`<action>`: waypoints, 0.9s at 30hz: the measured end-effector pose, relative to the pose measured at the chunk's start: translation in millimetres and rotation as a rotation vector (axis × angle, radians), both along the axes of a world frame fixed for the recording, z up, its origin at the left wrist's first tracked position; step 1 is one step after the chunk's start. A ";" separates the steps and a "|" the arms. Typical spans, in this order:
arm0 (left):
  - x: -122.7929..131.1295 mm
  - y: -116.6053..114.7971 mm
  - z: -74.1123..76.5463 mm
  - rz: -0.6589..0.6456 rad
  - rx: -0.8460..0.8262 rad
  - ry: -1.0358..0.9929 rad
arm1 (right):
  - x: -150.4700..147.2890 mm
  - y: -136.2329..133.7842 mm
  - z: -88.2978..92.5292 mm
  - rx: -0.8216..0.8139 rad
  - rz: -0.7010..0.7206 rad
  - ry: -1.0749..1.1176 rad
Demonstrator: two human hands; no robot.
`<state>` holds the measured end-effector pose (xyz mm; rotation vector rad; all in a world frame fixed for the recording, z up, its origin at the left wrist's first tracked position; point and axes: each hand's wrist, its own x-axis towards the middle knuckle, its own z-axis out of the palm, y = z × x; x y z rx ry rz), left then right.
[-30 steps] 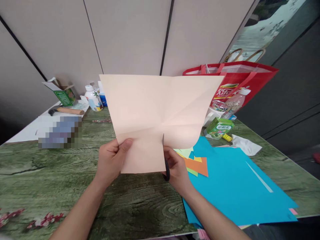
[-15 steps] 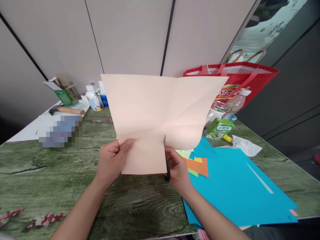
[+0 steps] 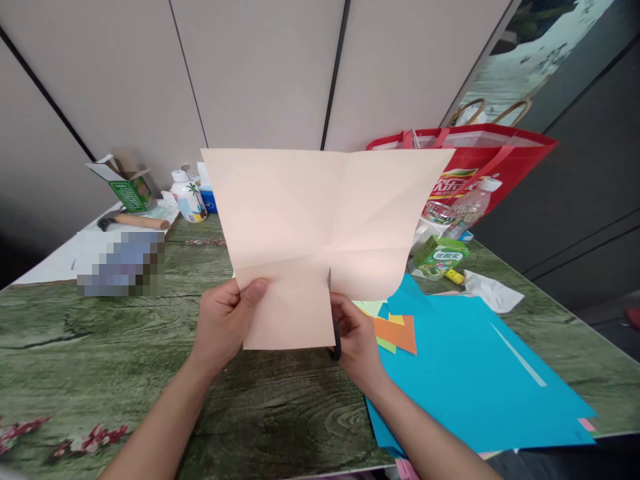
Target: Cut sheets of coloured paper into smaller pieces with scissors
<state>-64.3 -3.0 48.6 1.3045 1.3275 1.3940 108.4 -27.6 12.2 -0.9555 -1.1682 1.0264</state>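
A large pale peach sheet of paper (image 3: pixel 285 220) is held up in front of me, with faint fold creases crossing near its middle. My left hand (image 3: pixel 225 320) pinches its lower left edge, thumb on the near face. In my right hand (image 3: pixel 357 337) are scissors (image 3: pixel 337 340) with a black handle; the fingers are closed around them, partly behind the paper. A slit runs up from the sheet's bottom edge, and the blade tip shows at its top, near the crossing creases. To the right of the slit, the paper curls away. Most of the scissors are hidden.
Blue sheets (image 3: pixel 465 373) lie at right with orange paper scraps (image 3: pixel 403 333) on them. Behind stand a green carton (image 3: pixel 440 258), a clear bottle (image 3: pixel 473 207) and a red bag (image 3: pixel 520 160). At left are a hammer (image 3: pixel 135 220), a white bottle (image 3: pixel 189 197) and an open box (image 3: pixel 127 190).
Both hands stay almost in place. The flap right of the slit has shifted slightly, and its crease shows more clearly; the scissors' handle has barely moved.
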 end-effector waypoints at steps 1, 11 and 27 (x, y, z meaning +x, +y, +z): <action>0.1 0.1 0.1 -0.002 -0.003 -0.006 | 0.1 0.0 -0.2 0.001 0.002 -0.003; 0.1 0.1 0.1 -0.011 -0.010 -0.012 | 0.1 -0.1 0.6 -0.032 -0.008 0.002; 1.2 -1.6 3.0 -0.009 -0.029 -0.019 | -0.6 -1.0 2.4 -0.025 -0.052 -0.062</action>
